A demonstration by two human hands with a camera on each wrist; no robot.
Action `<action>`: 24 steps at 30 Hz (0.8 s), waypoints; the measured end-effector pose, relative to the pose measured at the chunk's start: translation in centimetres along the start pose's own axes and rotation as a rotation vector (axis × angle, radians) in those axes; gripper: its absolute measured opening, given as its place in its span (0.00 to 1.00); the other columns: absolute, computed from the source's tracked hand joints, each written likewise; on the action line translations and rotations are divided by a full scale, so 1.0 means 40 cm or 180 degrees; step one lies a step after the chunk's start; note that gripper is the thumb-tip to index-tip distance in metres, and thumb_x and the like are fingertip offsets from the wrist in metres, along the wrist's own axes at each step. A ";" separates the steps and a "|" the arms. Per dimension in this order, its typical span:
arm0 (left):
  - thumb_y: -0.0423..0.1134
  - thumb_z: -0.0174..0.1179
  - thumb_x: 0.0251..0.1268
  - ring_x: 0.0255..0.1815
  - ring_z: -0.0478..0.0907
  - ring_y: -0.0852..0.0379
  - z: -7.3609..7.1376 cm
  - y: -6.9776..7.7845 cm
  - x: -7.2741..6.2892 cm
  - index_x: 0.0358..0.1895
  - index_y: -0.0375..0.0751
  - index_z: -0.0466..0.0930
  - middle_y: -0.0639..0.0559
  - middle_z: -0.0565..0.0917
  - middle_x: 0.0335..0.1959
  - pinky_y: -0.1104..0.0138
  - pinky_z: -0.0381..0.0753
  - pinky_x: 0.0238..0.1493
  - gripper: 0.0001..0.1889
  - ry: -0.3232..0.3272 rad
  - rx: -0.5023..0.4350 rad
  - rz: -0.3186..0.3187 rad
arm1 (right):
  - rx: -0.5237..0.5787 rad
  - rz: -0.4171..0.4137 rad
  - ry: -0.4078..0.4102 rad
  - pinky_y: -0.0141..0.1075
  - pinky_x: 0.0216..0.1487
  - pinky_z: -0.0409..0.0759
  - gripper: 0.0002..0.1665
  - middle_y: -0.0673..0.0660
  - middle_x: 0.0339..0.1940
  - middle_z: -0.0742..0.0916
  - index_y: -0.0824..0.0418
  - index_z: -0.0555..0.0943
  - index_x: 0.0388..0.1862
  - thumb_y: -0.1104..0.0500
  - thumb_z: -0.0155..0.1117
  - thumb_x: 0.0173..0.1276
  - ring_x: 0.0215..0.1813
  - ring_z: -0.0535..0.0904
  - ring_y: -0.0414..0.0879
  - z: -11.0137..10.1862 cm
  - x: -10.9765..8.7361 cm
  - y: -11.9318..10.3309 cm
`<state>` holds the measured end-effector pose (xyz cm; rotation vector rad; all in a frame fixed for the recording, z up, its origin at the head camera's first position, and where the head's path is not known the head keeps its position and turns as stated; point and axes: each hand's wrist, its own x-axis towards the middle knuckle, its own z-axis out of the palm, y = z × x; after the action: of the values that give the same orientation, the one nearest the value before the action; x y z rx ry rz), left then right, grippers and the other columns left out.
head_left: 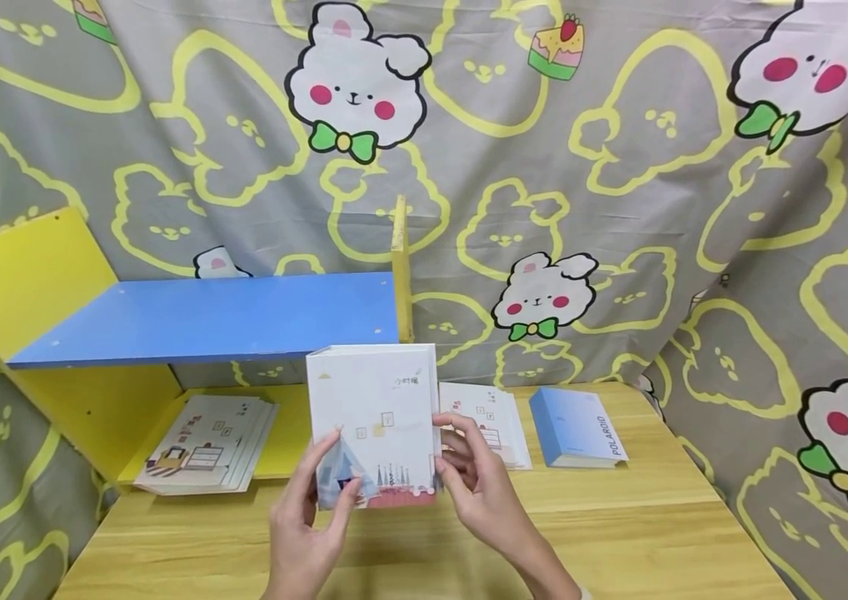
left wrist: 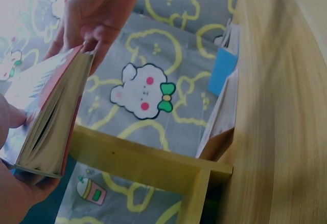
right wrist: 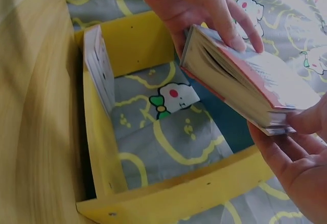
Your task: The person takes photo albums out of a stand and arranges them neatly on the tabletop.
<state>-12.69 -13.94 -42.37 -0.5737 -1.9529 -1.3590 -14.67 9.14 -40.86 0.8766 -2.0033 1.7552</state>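
Observation:
A thick white hardcover book (head_left: 375,387), its cover printed with a blue tent and small pictures, is held up above the table, front cover toward the head camera. My left hand (head_left: 307,521) grips its lower left side, thumb and a fingertip on the cover. At the lower right edge, my right hand (head_left: 486,493) holds it between thumb and fingers. Both wrist views show the cream page edges of the book (left wrist: 56,114), with narrow gaps between some pages. In the right wrist view, the right hand (right wrist: 301,165) has its fingers under one corner.
A yellow shelf unit with a blue board (head_left: 244,317) stands at the back left of the wooden table (head_left: 619,533). Several similar white books (head_left: 207,442) lie in its lower compartment. Right of it are more white books (head_left: 495,425) and a blue POLAROID book (head_left: 577,427). Patterned curtain (head_left: 469,150) hangs behind.

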 end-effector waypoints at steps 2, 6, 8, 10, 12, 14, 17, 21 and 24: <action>0.14 0.68 0.55 0.44 0.81 0.58 0.009 0.001 0.001 0.73 0.36 0.70 0.40 0.76 0.68 0.73 0.87 0.38 0.40 0.0008 -0.0032 0.0004 | -0.0014 -0.0002 -0.0016 0.38 0.50 0.88 0.33 0.69 0.67 0.80 0.59 0.69 0.70 0.81 0.54 0.71 0.63 0.80 0.56 -0.010 0.001 0.000; 0.15 0.69 0.55 0.43 0.81 0.57 0.023 0.004 0.003 0.72 0.36 0.70 0.39 0.77 0.67 0.74 0.86 0.37 0.39 0.0030 0.0031 0.0050 | -0.0066 0.0053 -0.0036 0.37 0.55 0.85 0.33 0.67 0.68 0.79 0.57 0.69 0.71 0.80 0.54 0.73 0.65 0.79 0.55 -0.025 0.000 0.000; 0.17 0.70 0.55 0.40 0.80 0.58 0.028 0.006 0.003 0.72 0.36 0.71 0.39 0.77 0.67 0.77 0.84 0.34 0.39 0.0045 0.0092 0.0081 | -0.0073 0.0081 -0.0035 0.39 0.58 0.83 0.33 0.67 0.70 0.77 0.57 0.68 0.72 0.79 0.54 0.73 0.66 0.79 0.55 -0.031 -0.002 0.000; 0.18 0.71 0.56 0.40 0.80 0.59 0.033 0.008 0.004 0.72 0.37 0.71 0.40 0.77 0.68 0.77 0.83 0.33 0.38 0.0045 0.0128 0.0098 | -0.0048 0.0078 -0.0032 0.39 0.56 0.85 0.34 0.68 0.72 0.76 0.58 0.68 0.72 0.80 0.53 0.72 0.66 0.78 0.56 -0.037 -0.003 0.001; 0.19 0.71 0.57 0.39 0.79 0.60 0.037 0.011 0.005 0.72 0.37 0.71 0.41 0.77 0.68 0.78 0.81 0.32 0.37 0.0049 0.0148 0.0117 | -0.0026 0.0059 -0.0037 0.39 0.54 0.86 0.34 0.68 0.73 0.74 0.59 0.68 0.72 0.81 0.53 0.72 0.66 0.78 0.57 -0.042 -0.004 0.001; 0.19 0.71 0.56 0.39 0.79 0.60 0.041 0.014 0.007 0.72 0.37 0.72 0.42 0.77 0.68 0.79 0.80 0.32 0.37 0.0058 0.0148 0.0161 | 0.0026 0.0038 -0.0048 0.39 0.51 0.87 0.34 0.68 0.73 0.74 0.59 0.67 0.72 0.81 0.52 0.72 0.65 0.79 0.57 -0.048 -0.004 0.001; 0.19 0.71 0.56 0.38 0.79 0.60 0.047 0.018 0.008 0.71 0.37 0.72 0.42 0.78 0.68 0.79 0.79 0.31 0.37 0.0083 0.0143 0.0219 | 0.0069 0.0000 -0.0069 0.39 0.49 0.88 0.33 0.68 0.71 0.76 0.61 0.67 0.72 0.81 0.51 0.73 0.65 0.79 0.57 -0.056 -0.004 0.000; 0.19 0.71 0.56 0.42 0.80 0.58 0.055 0.025 0.010 0.71 0.37 0.73 0.42 0.77 0.69 0.78 0.82 0.37 0.37 0.0091 0.0122 0.0225 | 0.0093 0.0017 -0.0068 0.37 0.45 0.88 0.32 0.68 0.65 0.80 0.61 0.67 0.71 0.81 0.51 0.73 0.63 0.81 0.55 -0.065 -0.003 -0.002; 0.20 0.70 0.58 0.45 0.80 0.57 0.062 0.031 0.013 0.72 0.38 0.73 0.43 0.75 0.70 0.77 0.83 0.41 0.36 0.0082 0.0101 0.0187 | 0.0127 0.0036 -0.0058 0.37 0.44 0.87 0.31 0.68 0.63 0.82 0.62 0.67 0.71 0.81 0.50 0.73 0.61 0.83 0.54 -0.072 -0.002 -0.004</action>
<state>-12.87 -11.21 -41.76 -0.5911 -1.9189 -1.2907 -14.91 11.93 -40.27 0.8987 -1.9948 1.8053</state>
